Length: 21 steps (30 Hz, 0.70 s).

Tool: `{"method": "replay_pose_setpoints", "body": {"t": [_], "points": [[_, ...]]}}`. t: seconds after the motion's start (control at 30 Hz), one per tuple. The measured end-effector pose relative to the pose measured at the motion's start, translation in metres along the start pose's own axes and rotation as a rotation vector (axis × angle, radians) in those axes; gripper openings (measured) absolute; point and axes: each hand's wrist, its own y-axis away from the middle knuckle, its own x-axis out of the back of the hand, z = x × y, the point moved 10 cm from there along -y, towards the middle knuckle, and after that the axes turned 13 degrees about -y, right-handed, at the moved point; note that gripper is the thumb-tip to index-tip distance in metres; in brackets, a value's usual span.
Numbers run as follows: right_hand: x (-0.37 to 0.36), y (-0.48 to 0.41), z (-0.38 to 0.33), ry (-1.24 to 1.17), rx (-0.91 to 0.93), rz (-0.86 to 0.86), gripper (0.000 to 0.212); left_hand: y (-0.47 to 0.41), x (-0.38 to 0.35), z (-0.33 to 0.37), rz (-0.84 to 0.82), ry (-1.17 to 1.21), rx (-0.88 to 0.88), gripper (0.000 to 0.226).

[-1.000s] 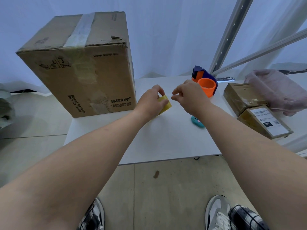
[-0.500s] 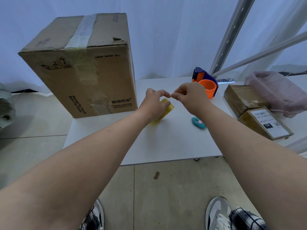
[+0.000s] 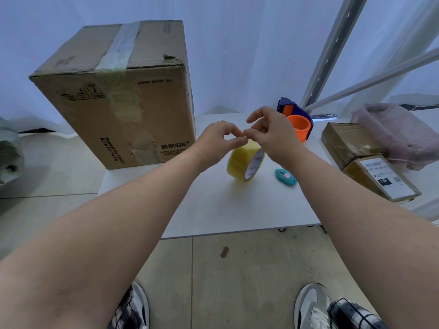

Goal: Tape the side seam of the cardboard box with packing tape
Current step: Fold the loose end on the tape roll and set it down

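Observation:
A large cardboard box (image 3: 133, 115) stands upright at the back left of the white table (image 3: 213, 210), with old clear tape across its top and down its front. Right of it, a yellow roll of packing tape (image 3: 244, 162) stands on edge, leaning. My left hand (image 3: 216, 141) pinches thumb and forefinger on the roll's top rim. My right hand (image 3: 270, 131) pinches at the same spot, fingertips against the left ones. The tape's loose end is too clear to make out.
A blue and orange tape dispenser (image 3: 297, 119) sits behind my right hand. A teal box cutter (image 3: 286, 177) lies beside the roll. Two brown parcels (image 3: 351, 143) and a pink cloth (image 3: 399, 131) are at the right. A slanted metal frame (image 3: 332, 51) rises behind.
My left hand has come off the roll's side up to its top rim, so the roll now shows. Both hands' fingertips have closed together at that spot.

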Motion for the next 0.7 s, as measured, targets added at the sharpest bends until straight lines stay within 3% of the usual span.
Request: {"method": "replay_pose_setpoints", "body": {"t": [0.23,0.5,0.7], "points": [[-0.002,0.004,0.017,0.028,-0.067,-0.062,0.021,0.0,-0.005,0.005,-0.004,-0.004,-0.016,0.008],[0.004,0.005,0.032,-0.176,-0.212,0.012,0.03,0.0,-0.003,-0.001,-0.009,0.039,0.019,0.01],[0.0,0.003,0.034,-0.089,-0.181,0.041,0.01,0.0,-0.003,-0.001,-0.013,0.017,0.036,0.012]]}}
